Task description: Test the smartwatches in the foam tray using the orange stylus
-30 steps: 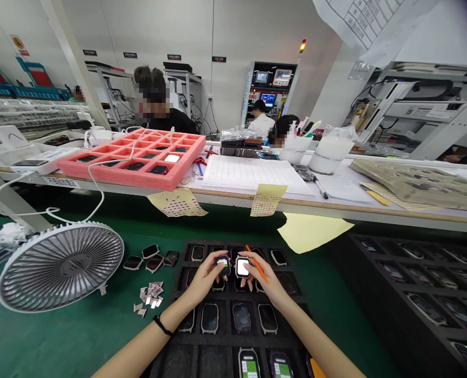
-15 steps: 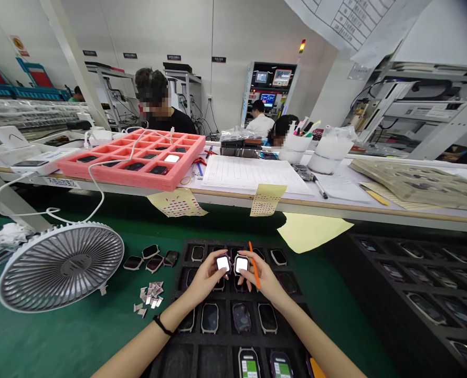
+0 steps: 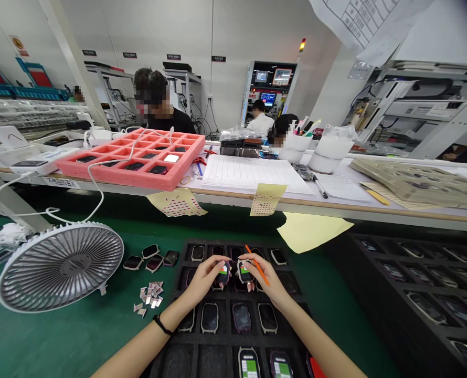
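Note:
My left hand [image 3: 202, 277] is closed around a dark purple-rimmed smartwatch case [image 3: 224, 273], its thumb resting on the lit screen. Beside it, my right hand [image 3: 272, 281] grips a silver-rimmed smartwatch case [image 3: 244, 271], also with the thumb on its face. Both screens show red, green and white patches. An orange stick [image 3: 257, 265] lies slanted across the fingers of my right hand. Below the hands is a black foam tray [image 3: 213, 359] whose pockets hold more strapless watches; several near its front edge [image 3: 249, 363] are lit.
Loose watches [image 3: 153, 262] and a heap of small metal pieces [image 3: 151, 295] lie on the green mat, right of a grey fan [image 3: 62, 265]. Another watch tray [image 3: 410, 294] stands at right. A shelf edge [image 3: 233, 195] with a pink foam tray [image 3: 178, 178] runs ahead. Other people sit beyond.
Both held screens have gone from plain white to coloured patches. The orange stick has tilted further over. A partly visible watch screen at the bottom has turned from orange to red.

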A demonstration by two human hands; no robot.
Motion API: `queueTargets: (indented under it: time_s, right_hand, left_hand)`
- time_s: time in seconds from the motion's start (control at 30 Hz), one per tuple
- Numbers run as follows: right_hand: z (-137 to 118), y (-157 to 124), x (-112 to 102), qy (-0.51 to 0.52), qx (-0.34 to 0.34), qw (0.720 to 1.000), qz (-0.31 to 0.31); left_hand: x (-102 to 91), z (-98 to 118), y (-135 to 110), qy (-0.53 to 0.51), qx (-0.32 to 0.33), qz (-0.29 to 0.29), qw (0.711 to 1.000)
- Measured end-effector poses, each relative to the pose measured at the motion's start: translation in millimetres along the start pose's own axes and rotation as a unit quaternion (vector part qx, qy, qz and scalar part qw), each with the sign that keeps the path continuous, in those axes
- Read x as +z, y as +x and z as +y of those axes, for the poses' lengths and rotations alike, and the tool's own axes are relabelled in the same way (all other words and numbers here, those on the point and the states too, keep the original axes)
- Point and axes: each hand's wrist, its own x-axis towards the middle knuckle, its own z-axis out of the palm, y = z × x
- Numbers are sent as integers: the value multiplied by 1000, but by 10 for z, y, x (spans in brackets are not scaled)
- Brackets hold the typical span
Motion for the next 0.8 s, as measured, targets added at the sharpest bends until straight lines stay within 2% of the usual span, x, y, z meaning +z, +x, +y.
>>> queueTargets:
  time_s: [0.37,0.8]
  right_hand:
    - [35,34,-3,-16,-4,1000,-17]
    - [60,32,-11,0,-5,1000,-23]
  left_hand:
    - [30,-36,3,-47,-9,-23,999]
    - [-14,-102,13,-19,-16,-14,1000]
